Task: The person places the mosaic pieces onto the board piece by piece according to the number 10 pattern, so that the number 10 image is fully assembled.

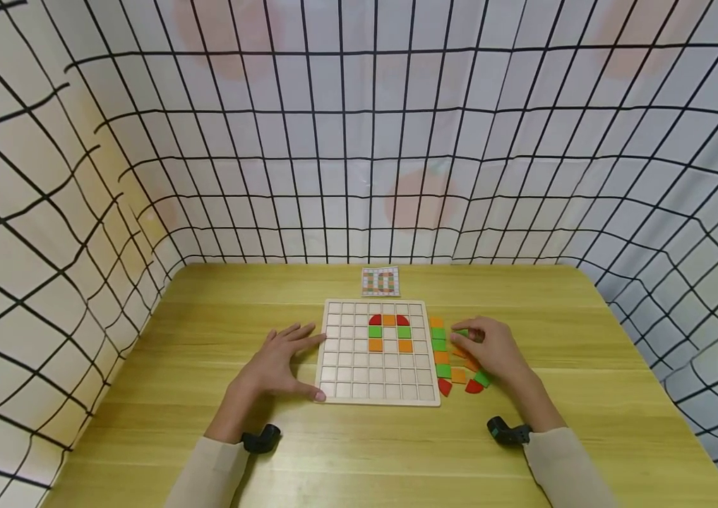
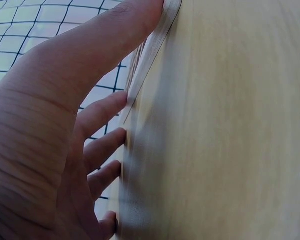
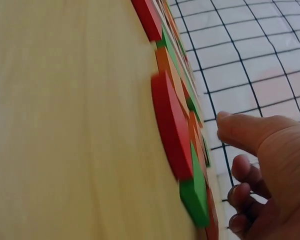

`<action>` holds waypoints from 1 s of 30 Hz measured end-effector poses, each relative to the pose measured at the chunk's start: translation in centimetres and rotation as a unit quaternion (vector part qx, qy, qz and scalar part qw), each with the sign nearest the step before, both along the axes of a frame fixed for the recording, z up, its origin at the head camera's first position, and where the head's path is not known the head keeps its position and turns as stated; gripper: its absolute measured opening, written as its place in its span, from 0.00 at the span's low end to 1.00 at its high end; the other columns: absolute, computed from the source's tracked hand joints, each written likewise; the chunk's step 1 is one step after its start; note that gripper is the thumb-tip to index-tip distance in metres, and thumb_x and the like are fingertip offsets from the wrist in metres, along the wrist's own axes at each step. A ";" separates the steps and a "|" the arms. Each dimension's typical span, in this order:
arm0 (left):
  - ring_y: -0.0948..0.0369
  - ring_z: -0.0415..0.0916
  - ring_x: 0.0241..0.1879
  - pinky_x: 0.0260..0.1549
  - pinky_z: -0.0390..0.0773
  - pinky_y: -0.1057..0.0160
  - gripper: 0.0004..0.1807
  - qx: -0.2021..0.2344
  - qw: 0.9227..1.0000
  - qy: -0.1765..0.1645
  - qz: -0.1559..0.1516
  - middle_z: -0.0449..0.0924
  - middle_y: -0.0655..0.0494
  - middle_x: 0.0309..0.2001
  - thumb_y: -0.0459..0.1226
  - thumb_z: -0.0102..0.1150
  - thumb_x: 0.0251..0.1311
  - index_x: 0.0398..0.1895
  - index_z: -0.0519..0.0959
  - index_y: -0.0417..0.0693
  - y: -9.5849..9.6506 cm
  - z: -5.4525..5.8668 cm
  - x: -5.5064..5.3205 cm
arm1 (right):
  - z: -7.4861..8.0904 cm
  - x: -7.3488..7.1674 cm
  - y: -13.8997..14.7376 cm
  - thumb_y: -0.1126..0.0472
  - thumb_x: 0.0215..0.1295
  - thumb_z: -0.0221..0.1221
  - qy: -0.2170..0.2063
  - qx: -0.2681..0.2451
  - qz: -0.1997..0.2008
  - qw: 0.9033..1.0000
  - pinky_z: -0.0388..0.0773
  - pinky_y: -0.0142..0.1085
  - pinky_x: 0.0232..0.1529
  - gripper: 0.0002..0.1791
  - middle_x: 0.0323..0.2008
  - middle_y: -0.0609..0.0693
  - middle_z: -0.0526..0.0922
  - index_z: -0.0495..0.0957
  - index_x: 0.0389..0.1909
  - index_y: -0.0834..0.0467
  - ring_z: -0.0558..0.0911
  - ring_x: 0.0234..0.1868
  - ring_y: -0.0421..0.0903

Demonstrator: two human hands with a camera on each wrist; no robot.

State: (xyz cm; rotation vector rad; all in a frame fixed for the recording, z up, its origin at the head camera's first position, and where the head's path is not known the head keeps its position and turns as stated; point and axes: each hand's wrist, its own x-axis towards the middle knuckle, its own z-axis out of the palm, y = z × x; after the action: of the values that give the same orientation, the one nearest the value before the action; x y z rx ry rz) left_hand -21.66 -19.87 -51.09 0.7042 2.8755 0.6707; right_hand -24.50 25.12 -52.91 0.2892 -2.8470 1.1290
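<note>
A square wooden grid board (image 1: 349, 377) lies on the table. Red quarter-circle pieces (image 1: 375, 320), green tiles (image 1: 404, 331) and orange tiles (image 1: 405, 346) form an arch in its upper right cells. My left hand (image 1: 276, 360) spreads along the board's left side, index fingertip at the edge and thumb at the near corner. Loose pieces, among them a red quarter-circle (image 3: 172, 127) and a green tile (image 3: 195, 202), lie right of the board. Over them hovers my right hand (image 1: 488, 346), thumb and index finger bent with a small gap; a green tile (image 1: 462, 331) shows between them.
A small pattern card (image 1: 380, 281) with a coloured grid lies beyond the board. Black netting (image 1: 359, 155) over white cloth surrounds the wooden table (image 1: 384, 458) on the far side and both flanks. Each wrist wears a black device (image 1: 261, 439).
</note>
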 end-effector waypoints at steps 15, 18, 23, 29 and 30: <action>0.41 0.51 0.81 0.74 0.44 0.25 0.63 -0.001 1.000 0.001 -0.003 0.59 0.51 0.81 0.74 0.76 0.31 0.76 0.69 0.65 -0.1 -0.1 0.0 | -0.9 0.3 5.0 0.47 0.70 0.66 0.010 0.002 -0.014 1.000 0.69 0.33 0.32 0.20 0.34 0.49 0.78 0.86 0.55 0.55 0.71 0.33 0.44; 0.41 0.50 0.81 0.74 0.43 0.25 0.63 -0.003 1.000 -0.001 -0.002 0.58 0.51 0.81 0.74 0.75 0.31 0.77 0.68 0.66 0.0 0.0 0.0 | -1.1 -0.1 5.6 0.46 0.69 0.67 0.003 0.008 0.001 1.000 0.67 0.34 0.32 0.24 0.36 0.48 0.76 0.83 0.59 0.55 0.69 0.33 0.44; 0.41 0.51 0.81 0.74 0.44 0.25 0.63 -0.006 1.000 -0.002 0.000 0.58 0.51 0.81 0.74 0.75 0.31 0.77 0.68 0.66 0.0 0.0 0.1 | -0.9 -0.7 5.7 0.41 0.69 0.65 -0.015 0.039 0.029 0.999 0.66 0.39 0.38 0.30 0.36 0.48 0.75 0.80 0.65 0.53 0.70 0.37 0.46; 0.40 0.52 0.80 0.73 0.45 0.25 0.63 -0.008 1.000 0.003 -0.001 0.59 0.50 0.81 0.74 0.76 0.31 0.77 0.69 0.65 0.0 0.0 0.1 | -0.4 -0.9 5.4 0.42 0.68 0.67 -0.037 0.034 0.029 0.998 0.69 0.41 0.39 0.27 0.40 0.50 0.79 0.82 0.63 0.52 0.72 0.40 0.48; 0.40 0.52 0.80 0.73 0.45 0.24 0.62 -0.007 1.000 0.003 -0.001 0.59 0.49 0.80 0.73 0.76 0.31 0.77 0.69 0.65 0.1 0.0 0.1 | -0.4 -0.9 5.4 0.43 0.68 0.67 -0.040 0.031 0.026 0.998 0.69 0.41 0.39 0.27 0.42 0.51 0.80 0.83 0.62 0.52 0.72 0.41 0.48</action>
State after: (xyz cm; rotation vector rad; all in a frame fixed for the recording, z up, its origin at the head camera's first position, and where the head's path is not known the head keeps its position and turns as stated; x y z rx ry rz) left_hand -21.52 -19.81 -51.06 0.7097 2.8818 0.6470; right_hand -25.39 30.56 -53.27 0.3314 -2.9658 1.0865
